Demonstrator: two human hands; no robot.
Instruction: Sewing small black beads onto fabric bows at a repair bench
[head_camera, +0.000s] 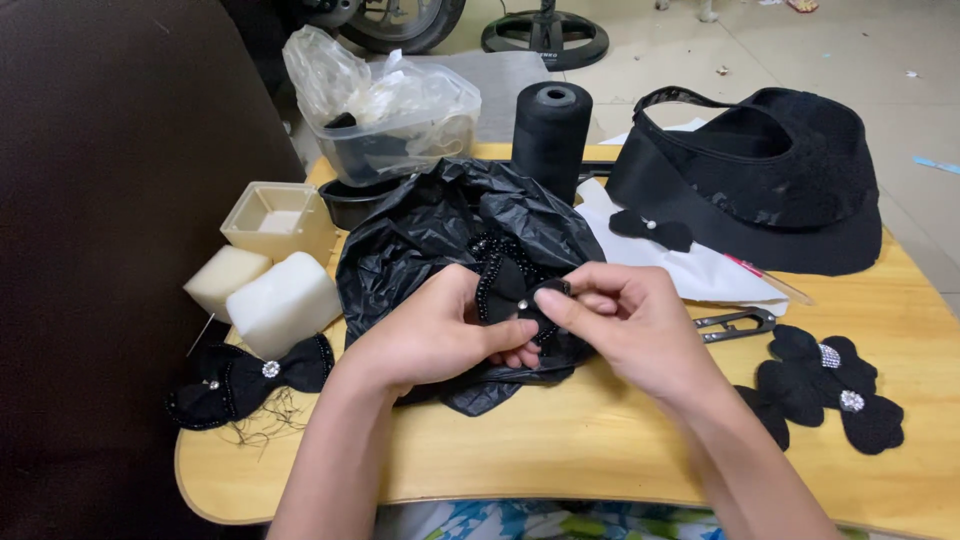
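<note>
left hand (440, 335): your grip pinches the beaded black bow (507, 287)
right hand (625, 325): your grip pinches the bow's edge
under both: black bag (420, 235) on the bench (600, 450)

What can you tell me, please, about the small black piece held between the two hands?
The small black fabric piece looks like matte cloth edged with a string of shiny black beads. The left hand and right hand pinch it between fingertips, above an open, crumpled black plastic bag on the wooden table.
</note>
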